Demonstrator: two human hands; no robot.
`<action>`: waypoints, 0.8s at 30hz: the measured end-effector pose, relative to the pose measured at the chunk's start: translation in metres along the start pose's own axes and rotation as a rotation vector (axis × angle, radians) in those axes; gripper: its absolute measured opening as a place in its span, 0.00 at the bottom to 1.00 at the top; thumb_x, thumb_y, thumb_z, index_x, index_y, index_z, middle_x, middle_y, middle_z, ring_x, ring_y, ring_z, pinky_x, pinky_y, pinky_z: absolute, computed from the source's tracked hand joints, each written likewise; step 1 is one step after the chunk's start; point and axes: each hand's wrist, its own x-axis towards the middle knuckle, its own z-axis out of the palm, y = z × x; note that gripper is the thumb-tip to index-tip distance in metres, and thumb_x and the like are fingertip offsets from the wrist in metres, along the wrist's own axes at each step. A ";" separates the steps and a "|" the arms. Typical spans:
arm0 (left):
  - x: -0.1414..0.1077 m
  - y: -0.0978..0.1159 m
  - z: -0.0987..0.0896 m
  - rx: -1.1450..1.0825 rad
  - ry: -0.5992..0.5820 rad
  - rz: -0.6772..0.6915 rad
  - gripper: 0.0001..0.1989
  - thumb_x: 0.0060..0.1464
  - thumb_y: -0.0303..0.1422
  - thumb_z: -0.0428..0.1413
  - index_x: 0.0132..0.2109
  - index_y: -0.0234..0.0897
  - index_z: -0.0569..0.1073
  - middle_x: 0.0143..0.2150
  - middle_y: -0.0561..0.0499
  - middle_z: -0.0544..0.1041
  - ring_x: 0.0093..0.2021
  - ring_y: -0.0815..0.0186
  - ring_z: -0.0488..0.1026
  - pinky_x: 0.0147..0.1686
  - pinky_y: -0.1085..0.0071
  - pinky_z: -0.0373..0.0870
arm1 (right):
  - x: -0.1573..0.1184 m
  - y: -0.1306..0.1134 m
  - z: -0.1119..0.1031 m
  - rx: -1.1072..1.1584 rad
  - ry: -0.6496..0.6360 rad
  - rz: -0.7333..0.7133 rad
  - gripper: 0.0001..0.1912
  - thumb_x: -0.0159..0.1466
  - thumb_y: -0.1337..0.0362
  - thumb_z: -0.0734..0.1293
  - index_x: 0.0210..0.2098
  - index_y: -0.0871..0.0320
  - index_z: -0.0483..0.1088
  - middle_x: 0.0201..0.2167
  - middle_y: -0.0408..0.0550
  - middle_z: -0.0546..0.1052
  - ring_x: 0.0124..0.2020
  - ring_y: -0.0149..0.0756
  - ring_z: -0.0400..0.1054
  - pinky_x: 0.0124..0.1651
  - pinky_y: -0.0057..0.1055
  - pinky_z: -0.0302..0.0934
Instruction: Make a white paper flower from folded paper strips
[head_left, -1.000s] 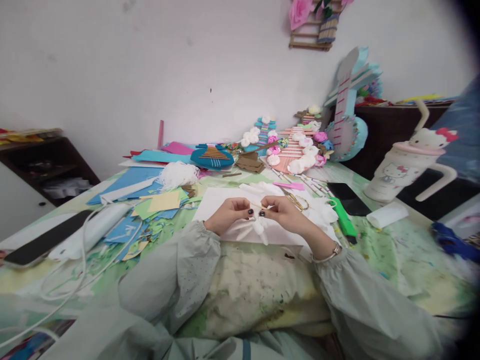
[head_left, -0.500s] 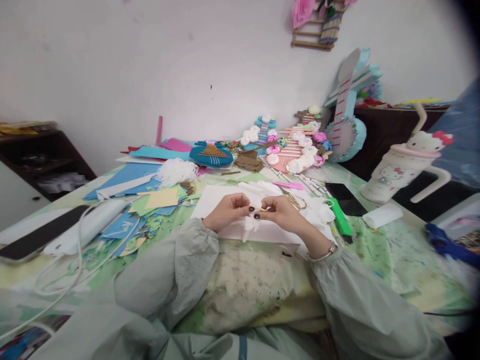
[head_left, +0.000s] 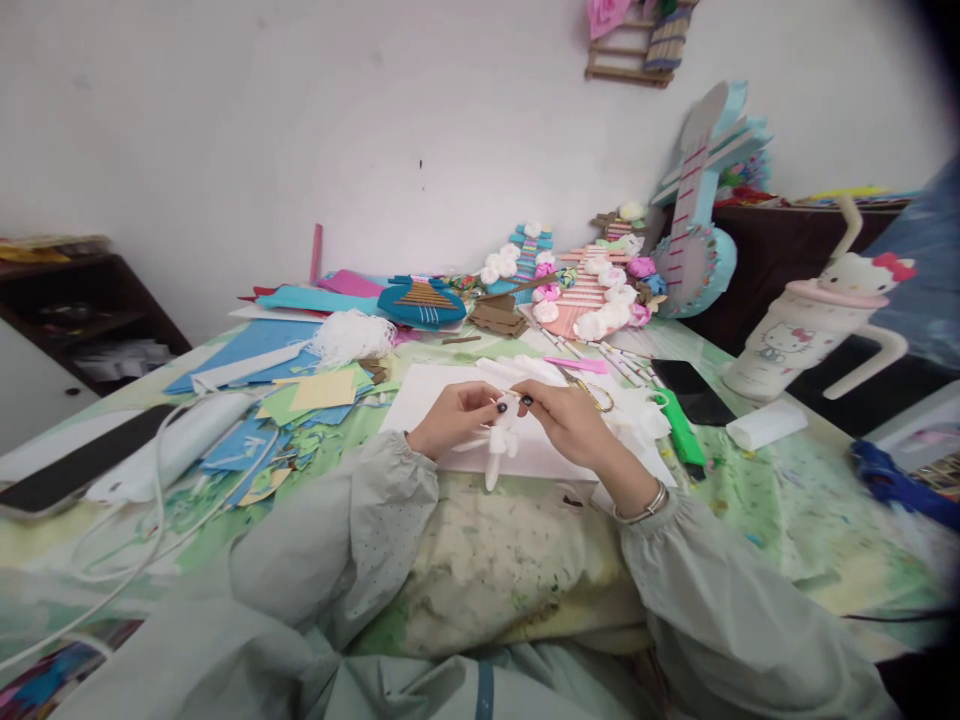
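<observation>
Thumb and fingers of my left hand pinch a small white crumpled paper piece, which dangles below the fingertips with a narrow strip pointing down. My right hand is closed on the upper edge of the same piece, its fingertips close to the left ones. What lies between the fingertips is partly hidden. Beneath both hands lies a white sheet of paper. Just beyond the right hand are gold-handled scissors and crumpled white paper.
A green utility knife, a black phone and a white tumbler stand or lie at right. Blue and yellow paper scraps, white yarn and a white cable are at left. Paper guitar crafts line the back.
My right hand has turned and its fingertips have risen to the top of the paper piece. More of the hanging white piece shows below the fingers. The view has shifted slightly.
</observation>
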 end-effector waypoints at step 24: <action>-0.002 -0.001 0.000 -0.022 0.101 0.001 0.16 0.48 0.41 0.58 0.24 0.31 0.75 0.20 0.51 0.71 0.24 0.70 0.66 0.28 0.73 0.62 | -0.001 -0.001 0.014 -0.202 0.079 -0.119 0.15 0.65 0.69 0.56 0.48 0.56 0.69 0.39 0.48 0.78 0.35 0.35 0.71 0.33 0.27 0.54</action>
